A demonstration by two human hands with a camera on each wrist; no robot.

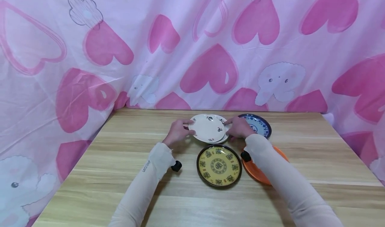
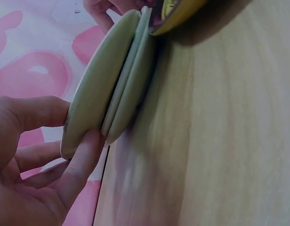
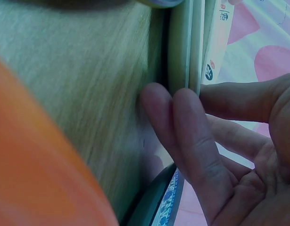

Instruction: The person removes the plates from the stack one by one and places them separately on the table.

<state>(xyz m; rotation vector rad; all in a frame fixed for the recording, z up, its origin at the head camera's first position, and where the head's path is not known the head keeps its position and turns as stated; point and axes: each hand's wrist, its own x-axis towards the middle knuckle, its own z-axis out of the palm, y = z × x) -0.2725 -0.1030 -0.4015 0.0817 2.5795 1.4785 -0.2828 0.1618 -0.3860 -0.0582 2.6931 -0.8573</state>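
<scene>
My left hand [image 1: 177,131] pinches the left rim of an upper white plate [image 1: 207,128] with small dark motifs. In the left wrist view, this upper plate [image 2: 100,80] is tilted, with a dark gap at the near side between it and the lower white plate [image 2: 135,89]. At the right, my right hand [image 1: 239,127] holds the rim of the lower white plate [image 1: 227,125], which peeks out from under the upper one. Seen from the right wrist, two fingertips [image 3: 189,106] are against the stack's outer edge, close over the table, and another finger is at the upper side.
A yellow patterned plate [image 1: 219,166] with a dark rim lies nearer on the wooden table [image 1: 120,173]. An orange plate [image 1: 255,172] sits partly under the right forearm. Behind the right hand is a blue-and-white plate [image 1: 263,125]. A pink heart-print curtain [image 1: 168,70] hangs at the back.
</scene>
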